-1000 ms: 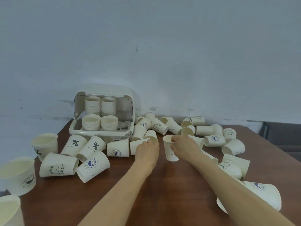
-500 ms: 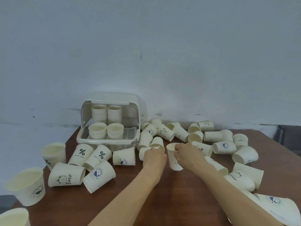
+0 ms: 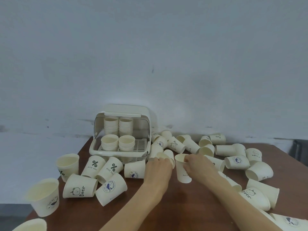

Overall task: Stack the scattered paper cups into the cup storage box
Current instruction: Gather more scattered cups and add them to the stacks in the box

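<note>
Mid-table, right hand grips upright white paper cup; left hand grasps tipped cup beside it, cream lidded storage box up-left

Cream paper cups with dark prints; cream cup storage box; reddish-brown counter; pale grey wall.

We see cream cups scattered on their sides around the open box, which holds four upright stacks; one cup stands upright, gripped.
</note>
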Demonstrator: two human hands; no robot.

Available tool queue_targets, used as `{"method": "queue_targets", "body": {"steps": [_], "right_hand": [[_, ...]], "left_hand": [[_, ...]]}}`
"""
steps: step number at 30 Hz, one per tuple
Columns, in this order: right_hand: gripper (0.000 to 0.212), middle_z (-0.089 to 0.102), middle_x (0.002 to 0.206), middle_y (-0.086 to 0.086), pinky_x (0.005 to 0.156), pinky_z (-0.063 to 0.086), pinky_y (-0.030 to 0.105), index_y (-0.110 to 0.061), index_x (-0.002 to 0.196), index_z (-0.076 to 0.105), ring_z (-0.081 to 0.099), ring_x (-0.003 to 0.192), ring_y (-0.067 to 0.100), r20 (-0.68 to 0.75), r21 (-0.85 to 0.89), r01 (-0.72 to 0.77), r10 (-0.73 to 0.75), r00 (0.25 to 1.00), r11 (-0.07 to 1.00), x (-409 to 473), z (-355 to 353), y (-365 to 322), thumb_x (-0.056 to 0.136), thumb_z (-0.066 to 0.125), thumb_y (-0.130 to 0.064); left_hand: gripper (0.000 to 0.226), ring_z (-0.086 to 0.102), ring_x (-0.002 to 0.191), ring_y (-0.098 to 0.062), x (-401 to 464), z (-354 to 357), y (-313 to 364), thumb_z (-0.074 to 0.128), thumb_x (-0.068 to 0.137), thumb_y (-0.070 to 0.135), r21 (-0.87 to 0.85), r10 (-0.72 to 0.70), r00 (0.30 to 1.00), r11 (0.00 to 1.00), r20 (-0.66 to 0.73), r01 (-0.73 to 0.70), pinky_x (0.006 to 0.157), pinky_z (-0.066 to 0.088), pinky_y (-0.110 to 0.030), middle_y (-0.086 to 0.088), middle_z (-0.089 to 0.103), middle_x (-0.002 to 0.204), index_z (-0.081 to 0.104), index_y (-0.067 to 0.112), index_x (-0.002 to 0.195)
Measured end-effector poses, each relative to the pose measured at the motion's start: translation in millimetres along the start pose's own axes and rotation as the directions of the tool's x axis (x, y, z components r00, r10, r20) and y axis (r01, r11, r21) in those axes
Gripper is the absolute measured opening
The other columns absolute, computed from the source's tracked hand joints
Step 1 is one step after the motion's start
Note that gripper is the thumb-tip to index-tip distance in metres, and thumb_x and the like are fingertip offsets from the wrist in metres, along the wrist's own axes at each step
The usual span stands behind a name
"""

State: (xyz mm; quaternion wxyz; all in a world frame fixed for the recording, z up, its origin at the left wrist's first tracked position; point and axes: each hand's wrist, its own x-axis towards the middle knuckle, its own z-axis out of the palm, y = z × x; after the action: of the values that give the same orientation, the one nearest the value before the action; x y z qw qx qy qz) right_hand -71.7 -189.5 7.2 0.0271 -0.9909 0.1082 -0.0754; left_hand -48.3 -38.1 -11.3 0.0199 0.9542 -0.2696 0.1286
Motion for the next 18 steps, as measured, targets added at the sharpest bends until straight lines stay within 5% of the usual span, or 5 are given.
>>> {"method": "queue_targets", "body": {"steps": [10, 18], "right_hand": [[0.024, 0.065, 0.088, 0.003, 0.067, 0.049, 0.034, -0.019, 0.092, 0.064, 0.061, 0.085, 0.025, -0.103, -0.012, 0.137, -0.138, 0.985, 0.99, 5, -3, -34, 0.091, 0.044, -0.031], [0.022, 0.066, 0.072, -0.001, 0.064, 0.05, 0.035, -0.017, 0.086, 0.065, 0.058, 0.072, 0.02, -0.179, 0.139, 0.208, -0.182, 0.967, 0.968, 29, -4, -85, 0.09, 0.047, -0.028]], "left_hand": [[0.019, 0.059, 0.1, -0.023, -30, -28, -47, 0.037, 0.1, 0.025, -0.279, -0.206, 0.968, 0.947, -0.145, 0.16, 0.071, 0.04, -0.032, 0.0, 0.061, 0.107, 0.049, 0.018, 0.112], [0.021, 0.059, 0.087, -0.021, -56, -42, -84, 0.03, 0.102, 0.032, -0.463, -0.394, 0.887, 0.85, -0.242, 0.251, 0.069, 0.044, -0.034, 0.003, 0.06, 0.095, 0.048, 0.02, 0.102]]}}
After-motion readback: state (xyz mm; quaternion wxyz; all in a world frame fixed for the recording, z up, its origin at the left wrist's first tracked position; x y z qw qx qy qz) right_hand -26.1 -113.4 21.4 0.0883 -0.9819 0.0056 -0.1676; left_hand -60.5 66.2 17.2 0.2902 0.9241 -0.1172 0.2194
